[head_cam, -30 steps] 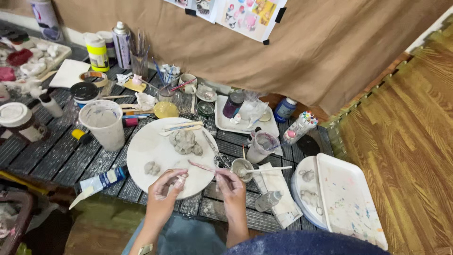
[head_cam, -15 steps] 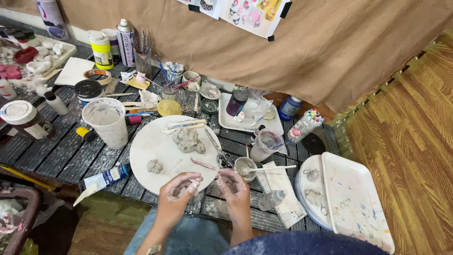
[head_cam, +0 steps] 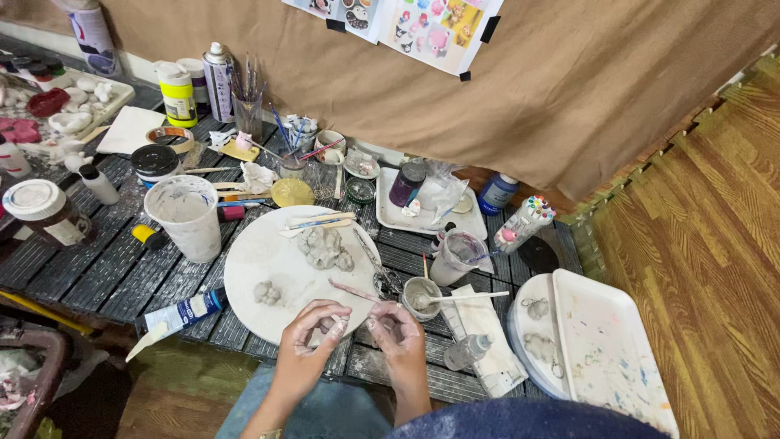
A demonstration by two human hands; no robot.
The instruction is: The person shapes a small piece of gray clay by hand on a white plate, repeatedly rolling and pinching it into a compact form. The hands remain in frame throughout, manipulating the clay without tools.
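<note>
My left hand (head_cam: 309, 337) and my right hand (head_cam: 396, 332) are close together at the near edge of a round white board (head_cam: 268, 252). Both are smeared with grey clay. The left hand's fingers curl around a small piece of grey clay (head_cam: 333, 323); the right hand's fingers are bent beside it, and I cannot tell whether they touch it. On the board lie a larger clay lump (head_cam: 323, 248), a small clay piece (head_cam: 266, 293) and a thin stick tool (head_cam: 353, 290). A small cup with a spoon (head_cam: 421, 295) stands just right of the board.
A dark slatted table (head_cam: 97, 272) carries a white bucket (head_cam: 188, 215), jars, spray cans, brushes in cups, a paint tube (head_cam: 175, 319), a white tray (head_cam: 422, 207) and a cloth (head_cam: 487, 341). A white palette tray (head_cam: 605, 349) sits at right, over a wood floor. Brown paper hangs behind.
Both hands have drawn back from the board toward my body and come closer together around the small clay piece. The stick tool now lies on the board.
</note>
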